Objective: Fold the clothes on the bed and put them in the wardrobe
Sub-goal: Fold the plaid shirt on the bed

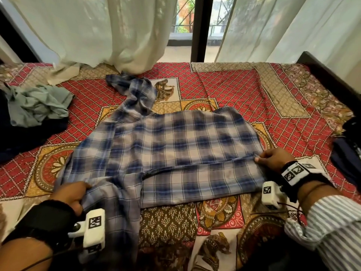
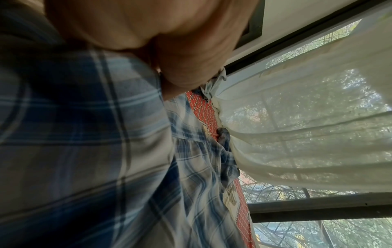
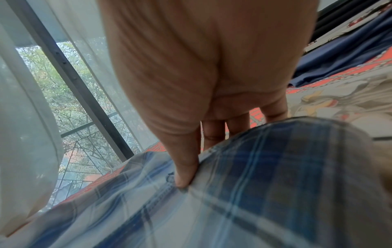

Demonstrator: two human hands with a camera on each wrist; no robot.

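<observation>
A blue and white plaid shirt (image 1: 175,145) lies spread on the patterned bedspread (image 1: 244,90), its right part folded over and one sleeve trailing toward the window. My left hand (image 1: 72,194) grips a bunch of the shirt's near left edge; in the left wrist view the plaid shirt (image 2: 84,151) fills the frame below the left hand (image 2: 169,67). My right hand (image 1: 271,156) pinches the folded right edge. The right wrist view shows the thumb of the right hand (image 3: 184,167) pressed on the plaid shirt (image 3: 254,184), the fingers behind the fold.
A crumpled grey-green garment (image 1: 37,104) lies on dark clothes (image 1: 29,137) at the bed's left. More dark blue cloth (image 1: 347,159) sits at the right edge. White curtains (image 1: 97,32) hang over the window behind the bed. A dark bed frame (image 1: 332,75) runs along the right.
</observation>
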